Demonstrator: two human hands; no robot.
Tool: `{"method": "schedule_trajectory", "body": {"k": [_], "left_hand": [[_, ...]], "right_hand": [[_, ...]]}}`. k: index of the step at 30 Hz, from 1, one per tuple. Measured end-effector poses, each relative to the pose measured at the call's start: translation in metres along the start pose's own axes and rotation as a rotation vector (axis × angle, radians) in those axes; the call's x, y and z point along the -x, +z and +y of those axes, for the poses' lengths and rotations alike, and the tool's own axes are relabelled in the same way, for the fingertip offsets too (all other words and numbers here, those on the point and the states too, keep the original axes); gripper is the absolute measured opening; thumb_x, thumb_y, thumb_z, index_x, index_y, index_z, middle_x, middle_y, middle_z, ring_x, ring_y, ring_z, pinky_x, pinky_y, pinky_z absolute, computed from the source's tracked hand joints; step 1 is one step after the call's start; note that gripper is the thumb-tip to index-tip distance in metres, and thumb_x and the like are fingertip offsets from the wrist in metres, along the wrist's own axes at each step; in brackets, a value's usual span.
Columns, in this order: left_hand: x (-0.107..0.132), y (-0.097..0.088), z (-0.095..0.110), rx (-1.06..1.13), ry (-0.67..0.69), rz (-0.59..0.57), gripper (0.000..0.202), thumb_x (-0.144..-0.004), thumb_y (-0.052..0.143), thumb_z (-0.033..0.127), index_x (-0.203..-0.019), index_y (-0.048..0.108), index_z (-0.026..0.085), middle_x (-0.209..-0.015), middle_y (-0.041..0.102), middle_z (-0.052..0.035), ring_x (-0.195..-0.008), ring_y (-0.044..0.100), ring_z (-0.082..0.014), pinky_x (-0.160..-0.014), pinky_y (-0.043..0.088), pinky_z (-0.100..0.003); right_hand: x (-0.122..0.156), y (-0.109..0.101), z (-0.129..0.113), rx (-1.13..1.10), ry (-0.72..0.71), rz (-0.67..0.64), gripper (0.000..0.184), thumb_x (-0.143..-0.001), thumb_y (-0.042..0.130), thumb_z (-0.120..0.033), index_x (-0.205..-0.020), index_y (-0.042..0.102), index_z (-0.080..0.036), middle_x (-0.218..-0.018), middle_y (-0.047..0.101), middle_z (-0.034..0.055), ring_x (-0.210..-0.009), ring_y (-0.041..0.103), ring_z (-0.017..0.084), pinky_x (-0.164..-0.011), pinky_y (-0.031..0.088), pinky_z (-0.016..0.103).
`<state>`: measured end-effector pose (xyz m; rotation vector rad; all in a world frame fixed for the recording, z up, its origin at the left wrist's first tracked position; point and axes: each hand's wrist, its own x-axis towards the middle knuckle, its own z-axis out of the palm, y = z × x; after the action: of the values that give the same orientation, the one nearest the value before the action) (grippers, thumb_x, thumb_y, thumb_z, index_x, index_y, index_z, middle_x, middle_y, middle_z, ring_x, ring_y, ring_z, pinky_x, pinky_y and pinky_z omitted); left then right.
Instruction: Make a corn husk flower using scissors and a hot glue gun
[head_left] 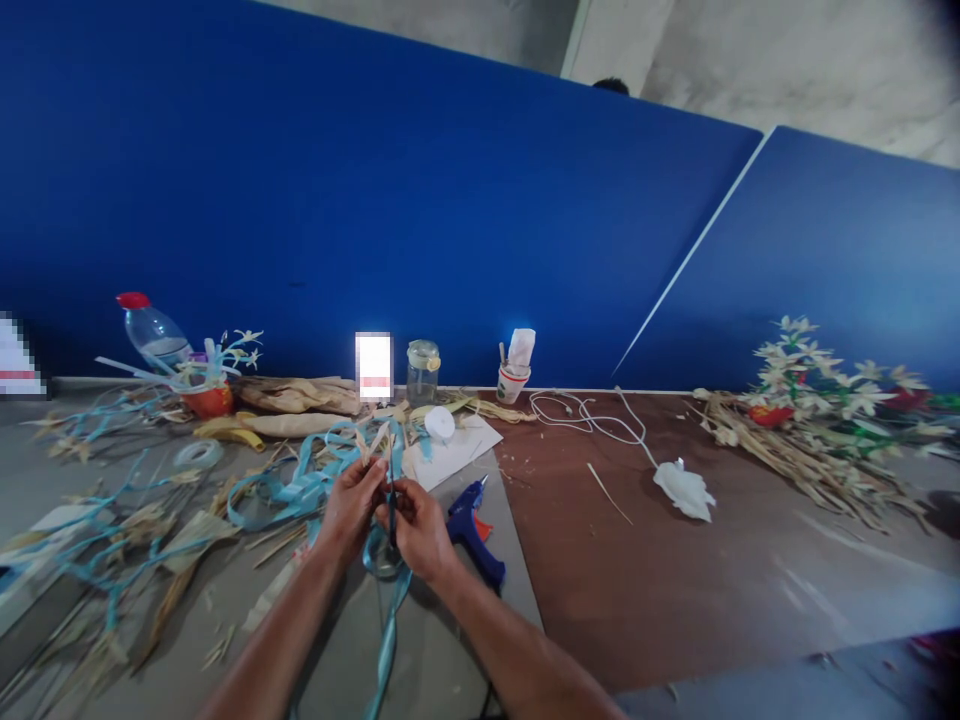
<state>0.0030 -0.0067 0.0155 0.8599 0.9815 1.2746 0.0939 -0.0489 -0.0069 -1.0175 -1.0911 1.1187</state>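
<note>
My left hand (pixel 351 508) is closed, its fingers pinching a pale strip of dried husk (pixel 373 447) that sticks up above them. Close against it, my right hand (pixel 424 527) is wrapped round slim dark scissors (pixel 391 500), which point up and away from me. The fingers hide part of both. Light blue ribbon (pixel 300 487) lies in loops left of my hands, and another length (pixel 386 650) hangs below them. Right of my right hand lies a blue glue gun (pixel 474 535) with an orange trigger.
Behind my hands are a white ribbon spool (pixel 439 424), a glass jar (pixel 422 372) and a paper cup (pixel 514 383). Husk flowers and blue stems (pixel 120 560) litter the left side. Crumpled tissue (pixel 684 490), a white cable (pixel 592 425) and a flower bundle (pixel 810 430) lie right.
</note>
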Motion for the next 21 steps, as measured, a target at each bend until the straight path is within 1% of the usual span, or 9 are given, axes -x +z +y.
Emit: {"method": "schedule_trajectory", "body": {"k": [3, 6, 9, 12, 14, 18, 21], "left_hand": [[-0.0006, -0.0014, -0.0011, -0.008, -0.012, -0.006, 0.037, -0.054, 0.079, 0.044, -0.064, 0.058, 0.015, -0.046, 0.047, 0.0071, -0.037, 0.039, -0.0047, -0.036, 0.028, -0.017], [-0.0023, -0.0038, -0.0041, -0.026, -0.006, -0.008, 0.037, -0.055, 0.078, 0.044, -0.066, 0.059, 0.014, -0.047, 0.049, 0.0067, -0.038, 0.040, -0.0051, -0.037, 0.030, -0.017], [-0.0030, -0.0049, -0.0067, -0.020, 0.000, -0.023, 0.034, -0.058, 0.078, 0.041, -0.067, 0.059, 0.014, -0.046, 0.049, 0.0072, -0.038, 0.041, -0.0045, -0.039, 0.032, -0.016], [-0.0022, -0.0038, -0.0075, -0.007, -0.023, -0.057, 0.033, -0.059, 0.077, 0.041, -0.066, 0.058, 0.015, -0.043, 0.047, 0.0078, -0.034, 0.040, -0.0046, -0.037, 0.032, -0.017], [-0.0011, -0.0025, -0.0069, -0.005, -0.036, -0.067, 0.033, -0.058, 0.077, 0.041, -0.066, 0.057, 0.015, -0.042, 0.047, 0.0076, -0.033, 0.040, -0.0053, -0.037, 0.032, -0.018], [0.0019, 0.0008, -0.0026, 0.027, -0.044, -0.073, 0.034, -0.057, 0.079, 0.040, -0.066, 0.057, 0.015, -0.043, 0.046, 0.0082, -0.034, 0.039, -0.0050, -0.036, 0.032, -0.018], [0.0046, 0.0032, 0.0020, 0.078, -0.078, -0.093, 0.034, -0.057, 0.079, 0.038, -0.064, 0.056, 0.015, -0.044, 0.044, 0.0087, -0.035, 0.038, -0.0039, -0.037, 0.031, -0.017]], "right_hand": [[0.0020, -0.0001, -0.0025, 0.021, -0.018, 0.006, 0.021, -0.068, 0.063, -0.020, -0.089, 0.062, -0.019, -0.069, 0.061, -0.0018, -0.061, 0.056, 0.011, -0.058, 0.048, 0.022], [0.0025, -0.0002, -0.0021, 0.024, -0.027, 0.016, 0.019, -0.070, 0.062, -0.021, -0.089, 0.062, -0.018, -0.072, 0.063, -0.0009, -0.064, 0.058, 0.012, -0.061, 0.048, 0.023], [0.0015, -0.0002, -0.0001, 0.016, -0.044, 0.021, 0.017, -0.072, 0.062, -0.023, -0.089, 0.061, -0.018, -0.072, 0.063, -0.0007, -0.063, 0.057, 0.011, -0.060, 0.047, 0.023], [0.0003, -0.0010, 0.0005, 0.001, -0.045, 0.036, 0.019, -0.073, 0.062, -0.025, -0.091, 0.061, -0.018, -0.070, 0.063, -0.0011, -0.059, 0.056, 0.011, -0.058, 0.047, 0.022], [0.0001, -0.0020, 0.0000, 0.004, -0.039, 0.037, 0.020, -0.074, 0.062, -0.026, -0.092, 0.061, -0.017, -0.070, 0.063, -0.0004, -0.059, 0.055, 0.011, -0.057, 0.047, 0.023], [0.0008, -0.0040, 0.0004, 0.038, -0.066, 0.033, 0.020, -0.075, 0.061, -0.024, -0.094, 0.063, -0.019, -0.074, 0.063, 0.0022, -0.062, 0.055, 0.013, -0.061, 0.049, 0.027], [0.0013, -0.0047, 0.0003, 0.052, -0.089, 0.025, 0.017, -0.075, 0.060, -0.021, -0.092, 0.064, -0.020, -0.075, 0.062, 0.0024, -0.064, 0.055, 0.014, -0.064, 0.050, 0.028]]}}
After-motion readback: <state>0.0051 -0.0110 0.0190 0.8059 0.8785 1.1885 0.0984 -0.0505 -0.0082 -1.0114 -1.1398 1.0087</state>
